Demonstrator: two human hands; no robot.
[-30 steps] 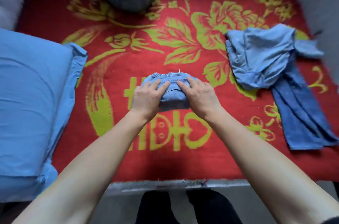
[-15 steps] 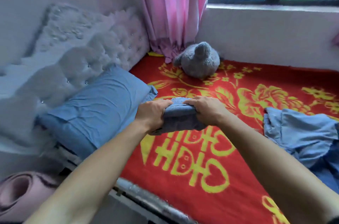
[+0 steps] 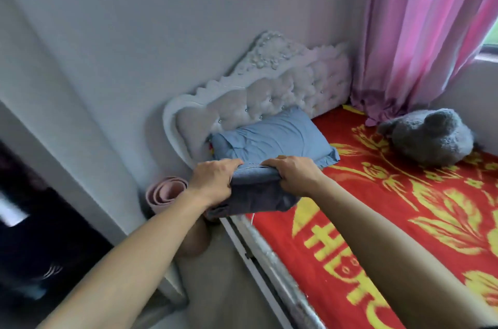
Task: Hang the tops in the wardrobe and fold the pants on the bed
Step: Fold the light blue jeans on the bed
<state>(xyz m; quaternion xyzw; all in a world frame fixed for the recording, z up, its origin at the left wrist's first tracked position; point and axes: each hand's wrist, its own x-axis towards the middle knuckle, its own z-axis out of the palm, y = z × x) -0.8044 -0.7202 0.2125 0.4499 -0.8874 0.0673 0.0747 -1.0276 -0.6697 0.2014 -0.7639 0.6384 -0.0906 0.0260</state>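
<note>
A folded pair of blue denim pants (image 3: 256, 194) is held up between both hands, over the near left corner of the bed, just in front of the blue pillow (image 3: 272, 137). My left hand (image 3: 215, 180) grips its left end and my right hand (image 3: 295, 175) grips its right end. The bundle hangs above the bed's edge and does not rest on the red and yellow blanket (image 3: 404, 221). The other blue garments are out of view.
A white tufted headboard (image 3: 269, 94) stands behind the pillow. A grey plush toy (image 3: 431, 137) lies by the pink curtain (image 3: 423, 32). A rolled pink mat (image 3: 165, 194) leans in the gap beside the bed. A dark opening (image 3: 32, 234) sits at far left.
Both hands lifted the folded pants off the blanket and carried them left toward the pillow. The view swung left, so the loose blue garments left the frame.
</note>
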